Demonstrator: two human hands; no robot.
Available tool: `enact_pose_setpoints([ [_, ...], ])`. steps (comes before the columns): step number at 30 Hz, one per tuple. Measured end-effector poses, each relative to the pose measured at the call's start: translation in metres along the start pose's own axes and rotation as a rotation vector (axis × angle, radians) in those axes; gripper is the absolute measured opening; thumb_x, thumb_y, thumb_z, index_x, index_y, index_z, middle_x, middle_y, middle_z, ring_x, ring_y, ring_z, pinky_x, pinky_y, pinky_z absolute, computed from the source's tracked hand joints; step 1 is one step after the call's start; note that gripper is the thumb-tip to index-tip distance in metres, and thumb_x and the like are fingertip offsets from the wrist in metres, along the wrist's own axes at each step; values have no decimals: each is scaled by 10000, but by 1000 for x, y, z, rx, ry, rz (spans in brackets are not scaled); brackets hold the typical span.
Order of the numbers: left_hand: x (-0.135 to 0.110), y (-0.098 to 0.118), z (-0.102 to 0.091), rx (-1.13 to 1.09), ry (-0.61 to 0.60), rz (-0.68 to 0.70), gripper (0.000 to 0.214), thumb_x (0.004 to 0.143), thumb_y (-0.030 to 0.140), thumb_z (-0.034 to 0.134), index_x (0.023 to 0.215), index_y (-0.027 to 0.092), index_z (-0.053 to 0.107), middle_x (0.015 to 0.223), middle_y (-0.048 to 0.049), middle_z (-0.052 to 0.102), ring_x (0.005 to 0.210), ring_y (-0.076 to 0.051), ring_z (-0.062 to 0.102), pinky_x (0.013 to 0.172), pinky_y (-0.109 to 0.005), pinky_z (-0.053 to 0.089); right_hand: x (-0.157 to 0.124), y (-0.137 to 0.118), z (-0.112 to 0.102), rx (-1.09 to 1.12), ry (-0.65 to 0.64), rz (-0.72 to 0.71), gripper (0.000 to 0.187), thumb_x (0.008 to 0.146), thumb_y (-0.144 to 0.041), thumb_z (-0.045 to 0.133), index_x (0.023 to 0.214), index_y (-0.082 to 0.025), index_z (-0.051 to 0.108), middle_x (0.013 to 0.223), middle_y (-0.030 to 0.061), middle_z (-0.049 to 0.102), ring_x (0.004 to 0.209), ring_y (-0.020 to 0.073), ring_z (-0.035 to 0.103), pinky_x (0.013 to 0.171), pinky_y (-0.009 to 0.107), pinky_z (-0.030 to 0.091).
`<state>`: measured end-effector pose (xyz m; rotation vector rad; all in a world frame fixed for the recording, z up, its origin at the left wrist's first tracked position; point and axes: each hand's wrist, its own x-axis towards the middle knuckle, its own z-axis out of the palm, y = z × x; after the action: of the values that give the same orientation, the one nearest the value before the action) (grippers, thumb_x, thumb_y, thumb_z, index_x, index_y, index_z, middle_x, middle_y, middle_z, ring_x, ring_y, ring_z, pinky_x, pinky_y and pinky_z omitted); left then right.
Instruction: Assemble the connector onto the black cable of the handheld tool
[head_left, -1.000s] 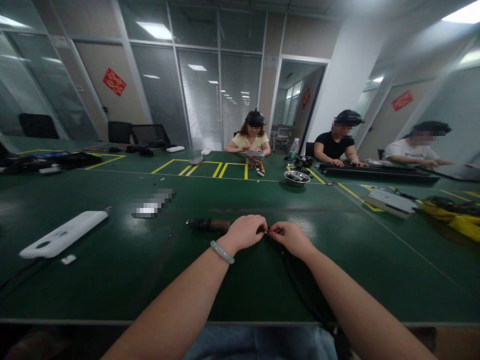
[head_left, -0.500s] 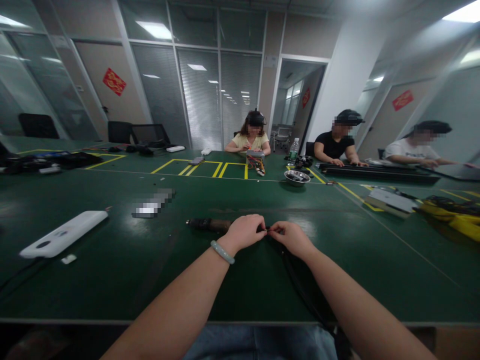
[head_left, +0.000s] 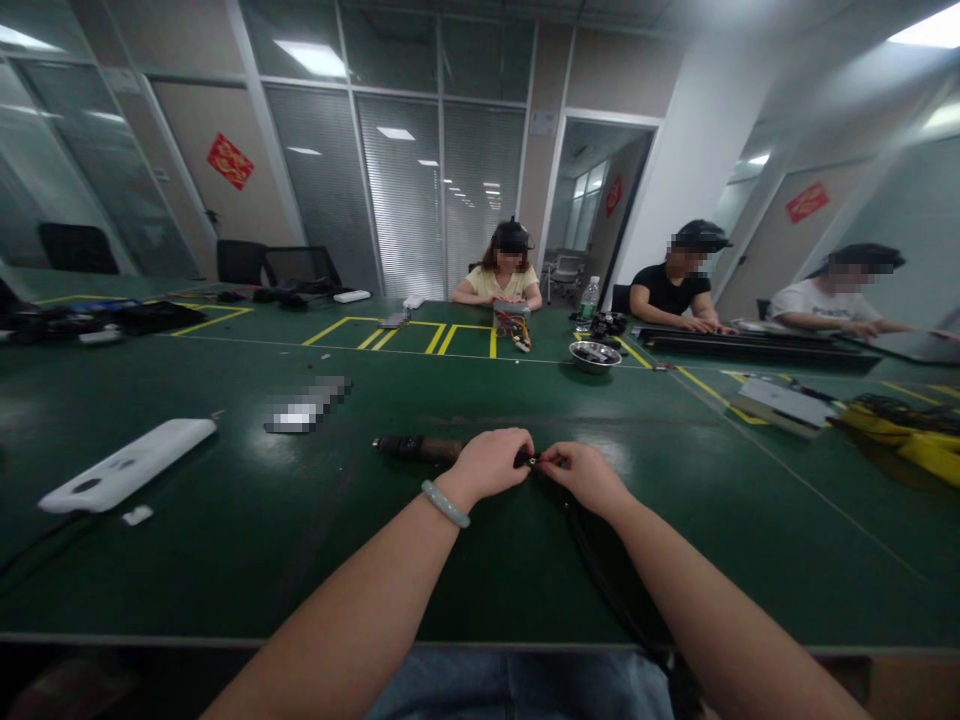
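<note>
From where I stood, the step in hand looked like close fingertip work on a small fitting beside the brown-and-black cylindrical tool (head_left: 420, 448), perhaps an electric screwdriver. The tool lay on the green tabletop (head_left: 360, 590), set back from the near edge and roughly midway along it, its tip pointing toward the left. Any next move, I judged, called for both hands to stay steady and level, since the piece was tiny and could easily have slipped. The left hand (head_left: 491, 462) was mostly closed, arched over the tool's right end, its thumb and forefinger nipping a dark end piece (head_left: 521, 458); what the other fingers did underneath I couldn't tell. The right hand (head_left: 586, 475) faced it, just beside, thumb and forefinger pinched together on a tiny bright fitting (head_left: 533, 460), the remaining fingers folded in. Below the right hand a black cable (head_left: 592, 565) curved down toward the near edge. Whether it joined the tool I couldn't see, as the hands covered that spot.
</note>
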<state>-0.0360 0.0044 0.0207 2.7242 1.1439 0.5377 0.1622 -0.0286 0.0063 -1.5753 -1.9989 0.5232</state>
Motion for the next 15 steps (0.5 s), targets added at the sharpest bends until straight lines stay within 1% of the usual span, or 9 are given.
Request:
enact_pose_setpoints([
  [3,0,1,0,4,-2,-4,185,829,294,625,1003,238,594,1040,-16,643,972,-197,605,832,-305,458,0,0,-1,4,5,-3,170,822,-346,605,856,-236,730,807,-6,721,706,151,610,621,244,391],
  [7,-1,1,0,2,-2,10,125,841,283,605,959,243,594,1008,-1,649,953,-190,607,821,-305,454,0,1,-1,11,-1,-2,173,822,-344,600,860,-237,730,808,-6,720,701,148,609,617,243,391],
  [11,-1,0,0,-3,3,19,143,836,262,602,978,250,587,1024,5,650,968,-189,605,834,-309,450,1,2,0,15,-1,-9,167,821,-339,600,862,-241,730,804,-14,718,696,142,604,617,240,390],
  [15,-1,0,0,-6,9,13,165,844,286,592,1003,239,585,1039,-11,646,960,-192,609,805,-304,459,1,2,0,21,3,-4,165,820,-335,603,863,-238,730,808,-11,719,705,146,608,628,241,397],
])
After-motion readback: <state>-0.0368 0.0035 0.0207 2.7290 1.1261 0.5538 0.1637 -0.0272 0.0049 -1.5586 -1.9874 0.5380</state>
